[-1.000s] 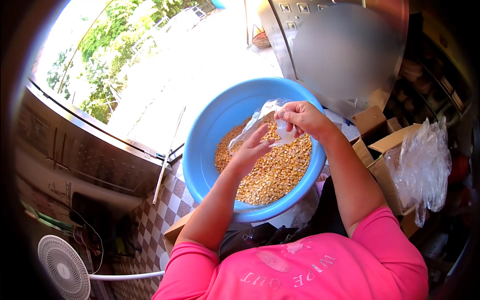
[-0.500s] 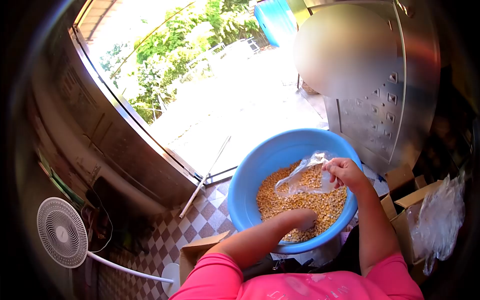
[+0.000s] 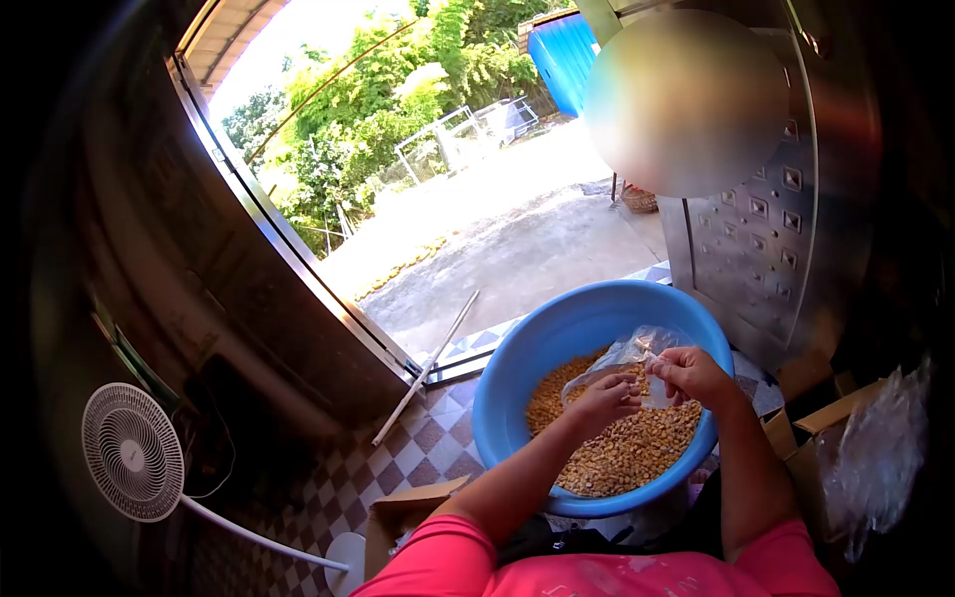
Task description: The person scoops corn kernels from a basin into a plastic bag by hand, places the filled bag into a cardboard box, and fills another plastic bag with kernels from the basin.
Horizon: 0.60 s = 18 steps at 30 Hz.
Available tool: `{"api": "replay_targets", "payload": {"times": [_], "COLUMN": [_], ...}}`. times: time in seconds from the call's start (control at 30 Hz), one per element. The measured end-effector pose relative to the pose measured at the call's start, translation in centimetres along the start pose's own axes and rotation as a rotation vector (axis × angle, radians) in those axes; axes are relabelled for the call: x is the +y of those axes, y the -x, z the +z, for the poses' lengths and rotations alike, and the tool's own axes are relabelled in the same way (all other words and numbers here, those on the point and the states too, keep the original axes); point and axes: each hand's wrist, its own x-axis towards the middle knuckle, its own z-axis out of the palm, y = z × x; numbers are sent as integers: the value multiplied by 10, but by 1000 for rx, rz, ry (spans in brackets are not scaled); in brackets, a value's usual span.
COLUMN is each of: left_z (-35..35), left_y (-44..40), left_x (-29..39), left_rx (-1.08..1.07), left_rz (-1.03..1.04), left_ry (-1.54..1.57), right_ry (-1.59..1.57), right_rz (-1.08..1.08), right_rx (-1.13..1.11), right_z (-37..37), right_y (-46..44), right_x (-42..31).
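A large blue basin (image 3: 502, 398) holds a heap of yellow corn kernels (image 3: 637, 448). Over the kernels, my right hand (image 3: 688, 376) pinches the edge of a clear plastic bag (image 3: 622, 355), which hangs inside the basin. Just left of it, my left hand (image 3: 605, 400) is at the bag's opening with its fingers curled; what lies inside them is too small to make out.
A white fan (image 3: 132, 455) stands at the left. Cardboard boxes with a bundle of plastic bags (image 3: 875, 448) are at the right, and another box (image 3: 393, 517) is near my left elbow. A pole (image 3: 428, 368) leans by the doorway beside a metal door (image 3: 756, 249).
My left hand went down into the kernels and has come up to the bag with its fingers curled. My right hand keeps its hold on the bag. The view has tilted up toward the doorway.
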Motion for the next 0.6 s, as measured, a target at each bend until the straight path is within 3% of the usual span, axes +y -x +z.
{"api": "replay_targets", "payload": {"times": [0.03, 0.07, 0.17, 0.23, 0.37, 0.43, 0.47, 0.53, 0.6], "left_z": [-2, -10, -24, -2, -21, -28, -27, -23, -8], "left_y": [1, -6, -17, 0, -21, -29, -27, -16, 1], "left_x": [1, -4, -13, 3, -21, -26, -26, -22, 0], "left_rx": [-158, -156, -334, -302, -202, -154, -157, 9, 127], "left_rz": [51, 51, 388, 273, 323, 626, 622, 692, 585], "left_ry": [105, 104, -430, -338, -430, -1129, -1120, -1398, -1255], "right_ry": [3, 6, 19, 16, -46, -71, -98, -84, -133], "right_rz": [10, 22, 18, 21, 24, 6, -9, -23, -33], "right_rx": [-43, -86, -84, -74, -49, -48, -44, -6, 65], "right_z": [1, 3, 5, 6, 5, 4, 1, -3, -8], "right_y": [0, 0, 1, 2, 1, 0, 1, 1, 0], "right_x": [0, 0, -3, -7, -6, -6, -5, -7, -3]}}
